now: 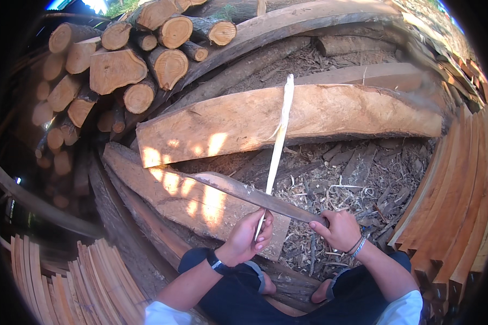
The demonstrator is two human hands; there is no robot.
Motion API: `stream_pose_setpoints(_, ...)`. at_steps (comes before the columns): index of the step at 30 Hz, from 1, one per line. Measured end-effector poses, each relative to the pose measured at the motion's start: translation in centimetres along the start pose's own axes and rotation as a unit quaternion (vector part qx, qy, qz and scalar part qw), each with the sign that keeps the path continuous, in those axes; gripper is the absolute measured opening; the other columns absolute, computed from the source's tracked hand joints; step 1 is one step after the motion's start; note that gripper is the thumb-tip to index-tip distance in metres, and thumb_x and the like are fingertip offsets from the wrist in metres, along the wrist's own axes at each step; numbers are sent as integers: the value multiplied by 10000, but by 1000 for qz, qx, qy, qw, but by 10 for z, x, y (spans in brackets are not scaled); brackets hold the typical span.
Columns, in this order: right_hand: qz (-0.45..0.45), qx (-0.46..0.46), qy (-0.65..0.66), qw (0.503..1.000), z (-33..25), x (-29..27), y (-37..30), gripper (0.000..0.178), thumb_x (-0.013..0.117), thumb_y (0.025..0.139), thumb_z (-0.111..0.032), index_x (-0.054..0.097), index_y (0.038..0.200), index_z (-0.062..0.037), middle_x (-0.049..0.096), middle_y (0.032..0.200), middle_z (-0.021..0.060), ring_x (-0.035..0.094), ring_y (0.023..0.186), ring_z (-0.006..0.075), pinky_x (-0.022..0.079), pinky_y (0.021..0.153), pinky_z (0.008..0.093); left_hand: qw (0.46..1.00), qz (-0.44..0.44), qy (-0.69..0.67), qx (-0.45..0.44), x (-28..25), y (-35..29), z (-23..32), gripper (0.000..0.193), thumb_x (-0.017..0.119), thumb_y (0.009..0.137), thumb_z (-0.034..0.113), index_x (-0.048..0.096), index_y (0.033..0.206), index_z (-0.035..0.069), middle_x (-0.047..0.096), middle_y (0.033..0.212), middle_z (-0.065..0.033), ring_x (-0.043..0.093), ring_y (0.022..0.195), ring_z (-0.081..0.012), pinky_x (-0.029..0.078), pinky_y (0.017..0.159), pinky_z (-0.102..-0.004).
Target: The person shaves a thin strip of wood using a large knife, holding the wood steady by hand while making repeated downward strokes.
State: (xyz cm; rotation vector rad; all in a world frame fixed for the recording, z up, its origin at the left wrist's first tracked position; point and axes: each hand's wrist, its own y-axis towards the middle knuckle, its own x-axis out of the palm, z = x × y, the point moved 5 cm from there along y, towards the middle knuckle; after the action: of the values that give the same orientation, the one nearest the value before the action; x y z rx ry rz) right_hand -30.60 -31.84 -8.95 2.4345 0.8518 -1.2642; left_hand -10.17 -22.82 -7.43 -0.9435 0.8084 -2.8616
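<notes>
My left hand (248, 236) is closed round the lower end of a thin, pale wooden stick (277, 154), which stands slanted with its frayed top over a thick sawn plank. A machete (244, 192) is gripped at its handle end by my right hand (339, 229). Its long dark blade points to the left and crosses the stick just above my left fingers; whether the edge touches the wood I cannot tell. Below the blade lies a broad plank (238, 227) with patches of sunlight on it.
A thick plank (363, 111) lies across the middle. Cut logs (171, 65) are stacked at the far left. Shavings and bark (358, 189) cover the ground. Sawn boards (455, 200) stand at the right, thin slats (92, 276) at the near left. My bare feet (321, 291) are close below.
</notes>
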Motion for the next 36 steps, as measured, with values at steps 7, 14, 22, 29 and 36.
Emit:
stream_pose_setpoints(7, 3, 7, 3, 1000, 5, 0, 2, 616, 545, 898, -578, 657, 767, 13, 596, 565, 215, 636, 605, 411, 512, 622, 487, 998, -13, 61, 27, 0, -3, -2, 384, 273, 1078, 322, 385, 771, 121, 332, 497, 4, 297, 372, -98, 268, 360, -233)
stream_pose_setpoints(14, 25, -20, -45, 998, 5, -6, -3, 612, 554, 882, -598, 631, 752, -4, 593, 566, 206, 637, 595, 402, 505, 604, 494, 997, 5, 62, 53, -1, -7, 5, 380, 288, 1074, 324, 391, 763, 131, 342, 489, -3, 303, 373, -105, 267, 373, -232)
stream_pose_setpoints(22, 19, -41, -56, 997, 1, -12, -8, 607, 566, 873, -600, 619, 730, -13, 584, 555, 193, 625, 573, 398, 494, 586, 497, 997, 7, 61, 52, -8, -6, 4, 370, 287, 1068, 311, 398, 767, 128, 338, 482, -2, 308, 369, -107, 265, 378, -239)
stream_pose_setpoints(29, 20, -41, -79, 996, 7, -16, -6, 615, 552, 880, -605, 657, 762, -10, 603, 579, 207, 633, 590, 402, 504, 592, 489, 996, -4, 59, 62, -3, -6, 5, 382, 293, 1066, 309, 393, 744, 129, 330, 477, 4, 280, 365, -101, 246, 374, -243)
stream_pose_setpoints(36, 18, -2, -56, 998, 21, -17, 3, 636, 532, 887, -616, 654, 752, -7, 605, 574, 212, 647, 610, 406, 525, 632, 490, 995, -13, 66, 74, 0, -7, 4, 397, 302, 1067, 322, 388, 730, 131, 319, 466, 9, 255, 354, -87, 232, 370, -241)
